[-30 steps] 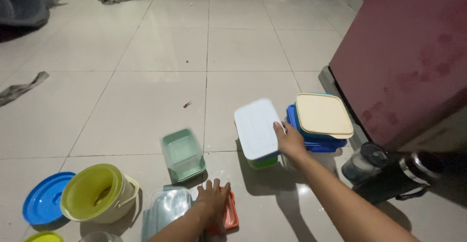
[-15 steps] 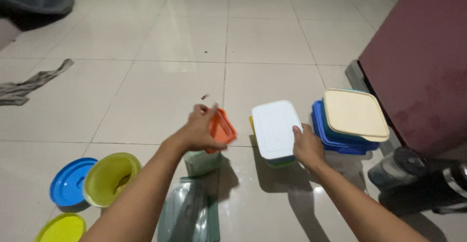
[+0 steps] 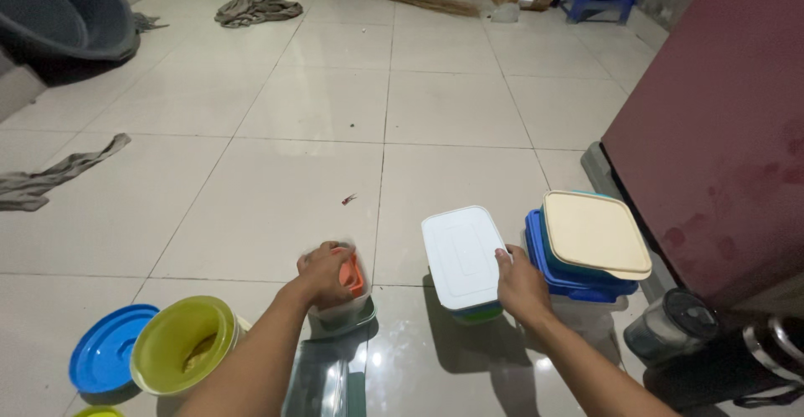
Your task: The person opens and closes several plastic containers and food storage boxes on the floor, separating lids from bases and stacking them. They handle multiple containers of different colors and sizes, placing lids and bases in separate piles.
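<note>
My left hand (image 3: 322,271) grips an orange lid (image 3: 353,274) and holds it over a small pale green container (image 3: 342,316) on the tiled floor. My right hand (image 3: 520,283) rests on the right edge of a white rectangular lid (image 3: 460,254) that sits on a green-bottomed box. Right of that stands a stack of blue containers (image 3: 569,273) topped by a cream lid (image 3: 595,233).
A yellow-green bucket (image 3: 177,356) and a blue round lid (image 3: 105,358) lie at the lower left, a clear container (image 3: 317,387) near my left forearm. A dark red cabinet (image 3: 720,124) stands on the right, with a jar (image 3: 670,326) and a black flask (image 3: 737,367) at its foot. Rags lie further out.
My left hand has come down with the orange lid, from mid-air to just over the pale green container. My right hand stays on the white lid. The camera has tilted up slightly.
</note>
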